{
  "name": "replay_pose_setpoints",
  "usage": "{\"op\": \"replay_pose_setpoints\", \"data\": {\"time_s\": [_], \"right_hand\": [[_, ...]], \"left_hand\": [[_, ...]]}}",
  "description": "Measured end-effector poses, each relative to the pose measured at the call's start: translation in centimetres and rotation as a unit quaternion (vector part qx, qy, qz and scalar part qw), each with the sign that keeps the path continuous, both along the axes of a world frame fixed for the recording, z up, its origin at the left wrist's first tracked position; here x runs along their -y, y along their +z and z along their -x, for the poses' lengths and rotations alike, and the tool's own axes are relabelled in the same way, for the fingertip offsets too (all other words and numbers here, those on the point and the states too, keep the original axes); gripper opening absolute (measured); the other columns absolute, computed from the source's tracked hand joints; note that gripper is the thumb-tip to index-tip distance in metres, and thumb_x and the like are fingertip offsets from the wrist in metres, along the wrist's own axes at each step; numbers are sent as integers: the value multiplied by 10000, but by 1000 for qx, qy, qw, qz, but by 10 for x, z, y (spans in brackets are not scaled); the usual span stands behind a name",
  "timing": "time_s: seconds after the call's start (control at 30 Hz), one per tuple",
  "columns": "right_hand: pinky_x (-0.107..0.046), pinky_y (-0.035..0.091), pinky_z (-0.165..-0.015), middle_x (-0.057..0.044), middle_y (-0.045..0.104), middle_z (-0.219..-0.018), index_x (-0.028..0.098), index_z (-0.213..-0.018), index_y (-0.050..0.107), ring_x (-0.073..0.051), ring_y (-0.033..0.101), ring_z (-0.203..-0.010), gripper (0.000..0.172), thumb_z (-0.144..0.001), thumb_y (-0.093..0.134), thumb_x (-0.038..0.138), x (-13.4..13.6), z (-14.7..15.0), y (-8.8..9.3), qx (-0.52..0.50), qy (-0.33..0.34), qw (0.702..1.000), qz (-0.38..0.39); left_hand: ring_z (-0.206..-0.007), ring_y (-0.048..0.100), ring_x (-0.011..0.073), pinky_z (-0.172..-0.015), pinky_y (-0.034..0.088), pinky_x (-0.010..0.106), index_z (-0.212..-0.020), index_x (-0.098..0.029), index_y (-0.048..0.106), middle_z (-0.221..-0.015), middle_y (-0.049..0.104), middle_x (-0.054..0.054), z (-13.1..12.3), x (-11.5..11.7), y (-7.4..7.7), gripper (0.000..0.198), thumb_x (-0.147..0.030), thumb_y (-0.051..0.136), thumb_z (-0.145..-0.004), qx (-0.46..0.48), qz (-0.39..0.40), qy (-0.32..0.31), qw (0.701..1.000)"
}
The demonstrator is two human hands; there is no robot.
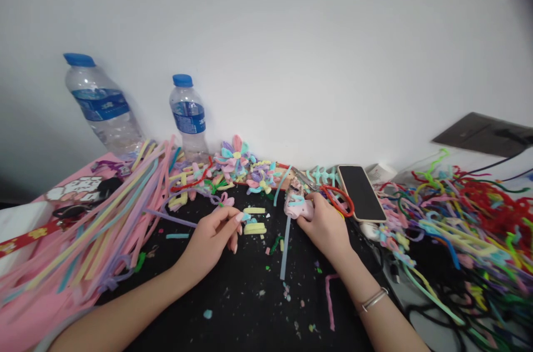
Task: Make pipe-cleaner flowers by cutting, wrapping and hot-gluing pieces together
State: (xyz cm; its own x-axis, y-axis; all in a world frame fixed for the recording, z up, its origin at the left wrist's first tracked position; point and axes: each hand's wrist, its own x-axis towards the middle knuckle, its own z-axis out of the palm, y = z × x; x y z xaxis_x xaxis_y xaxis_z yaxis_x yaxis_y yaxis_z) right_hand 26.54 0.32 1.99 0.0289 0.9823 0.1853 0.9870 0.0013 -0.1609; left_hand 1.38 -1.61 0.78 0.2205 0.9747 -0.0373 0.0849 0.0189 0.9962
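Note:
My left hand (219,232) is closed in a pinch on a short light-blue pipe cleaner piece (246,217). Just beyond its fingertips, cut yellow pipe cleaner pieces (255,228) lie on the black work surface (245,307). My right hand (327,224) is wrapped round a pale pink hot glue gun (296,207), partly hidden by the fingers. A translucent glue stick (285,249) sticks out of it toward me. Beside that hand lie red-handled scissors (339,200). Behind the left hand stands a multicoloured pipe cleaner flower (236,155).
Long pastel pipe cleaners (100,219) spread over the left side. Two bottles, a large one (100,102) and a smaller one (188,113), stand by the wall. A phone (362,194) lies at the right, near a tangled heap of coloured pipe cleaners (470,224) and black cables.

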Motion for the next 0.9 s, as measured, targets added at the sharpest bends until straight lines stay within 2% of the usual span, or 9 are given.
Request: {"op": "replay_pose_setpoints", "data": {"time_s": [0.1, 0.2, 0.3, 0.37, 0.47, 0.57, 0.7, 0.9], "right_hand": [[-334, 423, -708, -100, 664, -1004, 155, -1096, 535, -268, 634, -855, 365, -751, 594, 259, 3, 5, -2, 12, 27, 1000, 2], [-397, 428, -800, -129, 622, -1064, 148, -1101, 557, -310, 590, -968, 368, -752, 584, 261, 6, 7, 0, 0, 50, 998, -34], [-413, 422, -852, -145, 567, -1121, 158, -1072, 584, -304, 547, -1026, 293, -802, 553, 267, 8, 8, 6, -70, 98, 986, -112], [-371, 431, -835, -115, 571, -1039, 173, -999, 599, -256, 554, -979, 182, -857, 509, 244, 11, 10, 9, -154, 166, 965, -131], [-277, 423, -679, -36, 554, -814, 189, -875, 603, -167, 545, -756, 131, -905, 475, 192, 18, 19, 12, -267, 270, 923, -56], [-235, 362, -585, 10, 510, -702, 184, -803, 614, -129, 487, -652, 124, -879, 527, 139, 24, 29, 15, -303, 324, 895, 50], [-216, 333, -564, 22, 498, -724, 170, -815, 634, -103, 462, -635, 116, -855, 555, 95, 29, 36, 18, -325, 350, 866, 151], [-195, 339, -566, 34, 495, -763, 171, -828, 629, -82, 454, -633, 132, -839, 560, 60, 30, 37, 19, -355, 369, 832, 214]], "left_hand": [[-449, 495, 111, -530, 386, 249, -717, -180, 519, -514, 494, -66, 0, 0, 1, 289, -394, 482, -907, -4, 0, -1, 1000], [-449, 499, 111, -529, 388, 246, -715, -181, 521, -514, 494, -66, 0, 1, 1, 280, -377, 481, -911, -17, -3, -11, 1000], [-445, 504, 112, -526, 401, 241, -730, -183, 525, -505, 491, -68, 0, 2, -3, 276, -364, 458, -927, -35, -7, -52, 998], [-439, 500, 105, -514, 412, 233, -737, -185, 521, -532, 491, -66, -1, 4, -5, 273, -357, 448, -935, -41, -7, -90, 995], [-443, 502, 83, -485, 419, 215, -744, -180, 518, -669, 526, -43, -2, 8, -5, 261, -334, 438, -939, -54, -14, -149, 987], [-446, 491, 61, -492, 407, 196, -736, -172, 515, -729, 524, -36, -3, 11, 1, 257, -276, 412, -946, -87, -39, -205, 974], [-457, 462, 54, -514, 390, 186, -723, -168, 518, -707, 496, -44, -3, 12, 10, 255, -248, 419, -944, -135, -68, -260, 954], [-508, 463, 82, -522, 374, 185, -694, -176, 536, -660, 481, -43, -2, 10, 10, 264, -225, 424, -929, -154, -85, -275, 945]]}}
